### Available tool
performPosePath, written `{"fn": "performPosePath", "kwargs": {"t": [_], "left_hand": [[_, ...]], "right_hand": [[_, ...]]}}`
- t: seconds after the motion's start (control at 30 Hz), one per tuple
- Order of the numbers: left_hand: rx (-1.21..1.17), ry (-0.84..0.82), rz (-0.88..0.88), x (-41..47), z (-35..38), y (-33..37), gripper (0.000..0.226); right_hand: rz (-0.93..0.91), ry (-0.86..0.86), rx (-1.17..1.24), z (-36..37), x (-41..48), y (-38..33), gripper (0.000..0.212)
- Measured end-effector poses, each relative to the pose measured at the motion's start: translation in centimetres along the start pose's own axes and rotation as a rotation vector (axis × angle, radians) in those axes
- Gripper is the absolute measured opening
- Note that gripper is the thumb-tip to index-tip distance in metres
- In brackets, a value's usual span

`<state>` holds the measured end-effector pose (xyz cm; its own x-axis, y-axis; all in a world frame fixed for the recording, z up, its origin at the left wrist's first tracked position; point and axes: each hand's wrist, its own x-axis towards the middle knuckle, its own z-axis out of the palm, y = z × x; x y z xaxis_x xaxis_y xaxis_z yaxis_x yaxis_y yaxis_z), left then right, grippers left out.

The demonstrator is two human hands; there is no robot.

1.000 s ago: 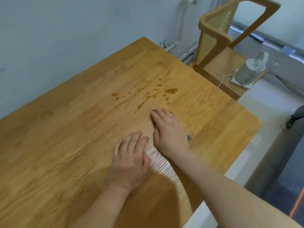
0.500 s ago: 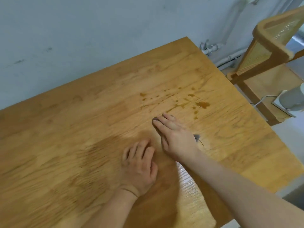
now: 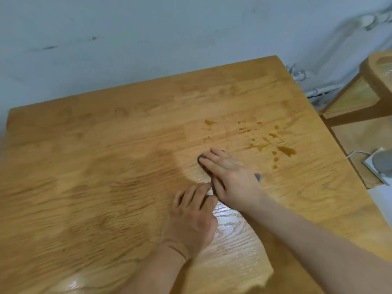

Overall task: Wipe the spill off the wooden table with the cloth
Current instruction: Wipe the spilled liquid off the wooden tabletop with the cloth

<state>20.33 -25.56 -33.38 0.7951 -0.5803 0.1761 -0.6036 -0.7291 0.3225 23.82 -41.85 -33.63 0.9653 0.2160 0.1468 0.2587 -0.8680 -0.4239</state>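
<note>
Left hand: the left hand [image 3: 192, 218] rests on the light-brown wooden table [image 3: 95, 170], nearest the viewer. Its fingers are loosely bent and it holds nothing.
Right hand: the right hand [image 3: 230, 177] lies just beyond the left, its thumb side touching the left fingertips. Its fingers are straight and released, and the palm presses flat on the cloth.
Cloth: the dark grey cloth [image 3: 200, 160] is almost all hidden under the right hand. One sliver shows at the fingertips and another at the outer side of the palm.
Spill: brown drops and streaks of liquid [image 3: 286, 150] lie beyond and to the right of the right hand, apart from the cloth. A lone drop sits straight ahead of the fingertips.
Open room: bare wood stretches far to the left of both hands and ahead of them as far as the spill.
Right edge: the table ends to the right of the right forearm, close past the spill.
Far edge: it runs along the pale blue-grey wall [image 3: 148, 39] beyond the spill.
Beyond the right edge: a light wooden chair [image 3: 376, 90], white pipes [image 3: 318, 92] along the wall, and a white and grey appliance [image 3: 380, 164] with a cable.
</note>
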Motion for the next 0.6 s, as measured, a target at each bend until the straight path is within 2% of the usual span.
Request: {"fn": "performPosePath", "kwargs": {"t": [0.13, 0.2, 0.3, 0.4, 0.6], "left_hand": [[-0.024, -0.034, 0.001, -0.2, 0.0, -0.1, 0.025], [-0.077, -0.046, -0.017, -0.3, 0.0, -0.2, 0.026], [-0.139, -0.007, -0.012, -0.5, -0.1, -0.3, 0.02], [-0.219, 0.054, -0.02, -0.7, 0.0, -0.7, 0.012], [-0.346, 0.061, -0.134, 0.9, -1.1, -2.5, 0.022]], "right_hand": [[0.203, 0.048, -0.041, 0.7, 10.2, 0.2, 0.049], [0.266, 0.057, -0.047, 1.0, 11.3, -0.2, 0.049], [0.206, 0.065, -0.04, 1.0, 5.1, -1.9, 0.048], [0.194, -0.017, -0.059, 0.5, -1.3, -3.1, 0.047], [0.195, -0.039, -0.14, 0.4, -0.6, -2.8, 0.049]]}}
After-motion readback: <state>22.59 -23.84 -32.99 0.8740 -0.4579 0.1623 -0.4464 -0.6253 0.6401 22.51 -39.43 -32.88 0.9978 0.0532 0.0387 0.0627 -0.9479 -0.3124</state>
